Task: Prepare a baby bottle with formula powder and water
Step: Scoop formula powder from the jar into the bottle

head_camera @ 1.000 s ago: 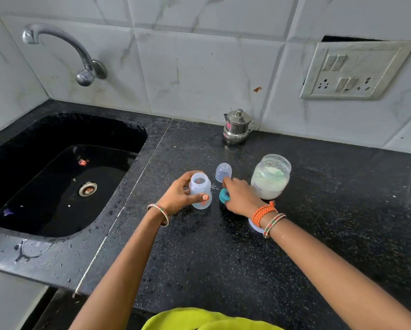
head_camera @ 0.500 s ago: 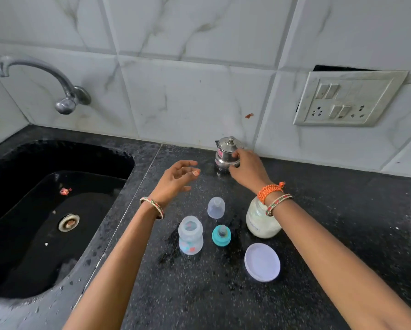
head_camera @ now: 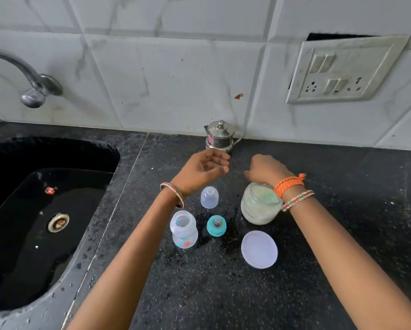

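Baby bottle point(head_camera: 183, 231): uncapped, upright on counter point(head_camera: 342, 234), beside teal nipple ring point(head_camera: 216, 226). Left hand point(head_camera: 199, 171) and right hand point(head_camera: 266, 169): fingers loosely curled, holding nothing.

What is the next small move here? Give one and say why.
Probably reach the left hand forward to the small steel pot by the wall and lift it. The baby bottle stands open, the powder jar is uncapped, and both hands, the right hand too, hover empty just short of the pot.

Head-worn view, down over countertop point(head_camera: 342, 234)
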Demonstrator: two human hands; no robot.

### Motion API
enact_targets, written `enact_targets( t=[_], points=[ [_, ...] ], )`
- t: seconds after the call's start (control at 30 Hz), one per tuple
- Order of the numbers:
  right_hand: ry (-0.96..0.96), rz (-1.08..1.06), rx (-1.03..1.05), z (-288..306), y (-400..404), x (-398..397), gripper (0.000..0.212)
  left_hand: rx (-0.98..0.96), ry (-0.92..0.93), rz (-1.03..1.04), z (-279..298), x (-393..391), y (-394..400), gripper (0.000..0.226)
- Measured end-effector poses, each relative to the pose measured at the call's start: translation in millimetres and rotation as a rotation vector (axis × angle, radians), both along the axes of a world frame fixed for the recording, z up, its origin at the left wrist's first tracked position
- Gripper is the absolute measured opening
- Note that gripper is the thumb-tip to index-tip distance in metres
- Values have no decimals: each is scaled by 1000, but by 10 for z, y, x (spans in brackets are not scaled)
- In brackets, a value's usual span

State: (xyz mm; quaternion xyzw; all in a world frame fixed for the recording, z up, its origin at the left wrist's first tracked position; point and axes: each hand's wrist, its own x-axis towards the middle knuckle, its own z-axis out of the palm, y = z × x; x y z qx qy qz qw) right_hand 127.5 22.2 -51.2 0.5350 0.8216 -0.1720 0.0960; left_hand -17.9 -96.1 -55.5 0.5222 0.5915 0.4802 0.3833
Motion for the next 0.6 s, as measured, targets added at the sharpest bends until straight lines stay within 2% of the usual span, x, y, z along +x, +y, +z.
enact_targets(
  t=[0.1, 0.2, 0.33, 0.47, 0.6],
  points=[
    [-19, 4, 71, 215, -129, 210, 37, 27, 102, -55, 41, 170, 12, 24],
    [-180, 58, 30, 340, -276, 346, 47, 46, 222, -80, 52, 329, 42, 23],
    [-287, 44, 85, 328, -410, 485, 47, 28, 390, -104, 23, 471, 58, 28],
    [-189, 5, 132, 217, -406, 515, 35, -35, 476, -116, -45, 572, 48, 31],
    [-69, 179, 127, 75, -359, 478, 20, -44, 500, -77, -66, 598, 7, 33]
  ],
)
